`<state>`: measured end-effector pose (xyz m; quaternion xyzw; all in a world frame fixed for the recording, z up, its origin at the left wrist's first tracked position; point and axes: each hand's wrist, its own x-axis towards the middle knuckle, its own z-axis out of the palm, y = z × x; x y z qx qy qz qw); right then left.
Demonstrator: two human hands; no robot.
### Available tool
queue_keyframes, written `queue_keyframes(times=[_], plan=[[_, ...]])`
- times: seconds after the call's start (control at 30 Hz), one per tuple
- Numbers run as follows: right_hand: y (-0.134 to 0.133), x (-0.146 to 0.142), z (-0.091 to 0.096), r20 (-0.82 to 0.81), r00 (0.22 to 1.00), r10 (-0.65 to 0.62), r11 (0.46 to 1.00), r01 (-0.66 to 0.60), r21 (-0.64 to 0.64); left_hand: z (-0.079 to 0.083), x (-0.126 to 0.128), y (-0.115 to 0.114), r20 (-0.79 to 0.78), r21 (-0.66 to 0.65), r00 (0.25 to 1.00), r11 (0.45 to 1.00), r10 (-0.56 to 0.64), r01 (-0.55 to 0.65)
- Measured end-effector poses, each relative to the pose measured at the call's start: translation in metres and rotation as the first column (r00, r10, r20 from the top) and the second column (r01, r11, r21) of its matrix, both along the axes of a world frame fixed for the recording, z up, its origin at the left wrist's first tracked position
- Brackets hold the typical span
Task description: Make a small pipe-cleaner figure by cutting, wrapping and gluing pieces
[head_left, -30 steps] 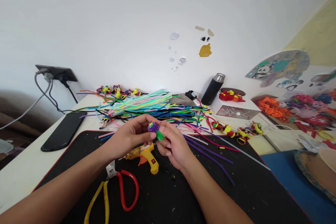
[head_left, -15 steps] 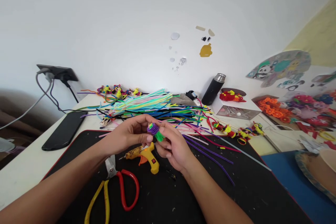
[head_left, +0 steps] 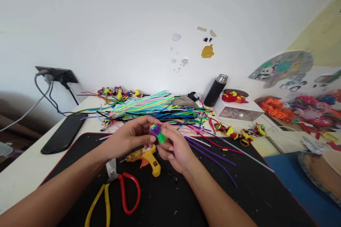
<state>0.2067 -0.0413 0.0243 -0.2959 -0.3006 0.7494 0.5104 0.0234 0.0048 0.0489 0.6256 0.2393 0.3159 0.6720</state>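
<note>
A small pipe-cleaner figure, with a coiled purple band and a green body, is held between both hands above the black mat. My left hand is closed with thumb and fingertips at its purple end. My right hand grips the green part between thumb and curled fingers, which hide some of it. Just below the hands lies a yellow hot glue gun, its nozzle pointing left. Nearer to me, scissors with one red and one yellow handle rest on the mat.
Behind the hands lies a heap of colourful pipe cleaners. A phone sits at left, a black flask and a white box at back right. Finished small figures lie at right. Purple pipe cleaners cross the mat.
Both hands keep their hold on the pipe-cleaner figure, almost unmoved. The whole view has shifted very slightly.
</note>
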Motion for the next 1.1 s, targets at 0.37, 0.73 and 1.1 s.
queue_keyframes(times=[0.37, 0.73, 1.1], plan=[[0.002, 0.011, 0.006, -0.036, 0.999, 0.002, 0.999, -0.003, -0.033, -0.004, -0.018, 0.03, -0.231, 0.121, 0.958, 0.982, 0.172, -0.148], [0.0, 0.006, 0.005, -0.018, 1.0, 0.002, 0.999, -0.003, -0.05, 0.007, -0.015, 0.018, -0.266, 0.125, 0.917, 0.954, 0.296, -0.272], [-0.001, 0.004, 0.004, -0.023, 1.0, 0.007, 0.999, -0.008, -0.05, 0.002, -0.01, 0.016, -0.076, -0.006, 0.927, 0.929, 0.367, -0.369]])
